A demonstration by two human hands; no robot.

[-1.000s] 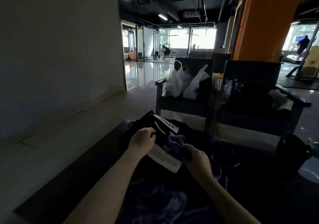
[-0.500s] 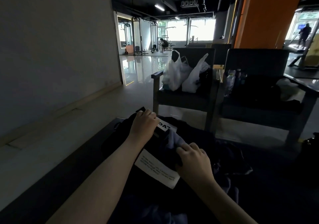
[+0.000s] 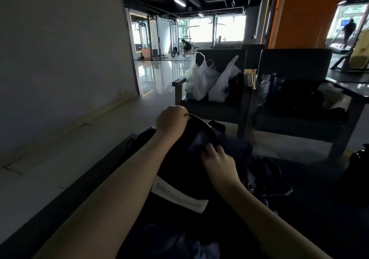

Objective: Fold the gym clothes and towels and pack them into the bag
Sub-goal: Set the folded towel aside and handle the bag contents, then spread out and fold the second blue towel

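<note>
Bag [image 3: 179, 171] near-centre on bench [image 3: 60, 209], left hand [image 3: 171, 123] clamped on its far rim, right hand [image 3: 218, 159] fingers curled into navy cloth [image 3: 229, 147] at the mouth; risk: soft rim sags shut, cloth bunches, unfolds or spills right

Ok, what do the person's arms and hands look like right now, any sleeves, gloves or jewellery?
No sleeve shows on the left forearm or the right forearm; both are bare to the frame's edge. The left hand and right hand wear no gloves. No watch, band or ring is visible, though the light is dim.
</note>
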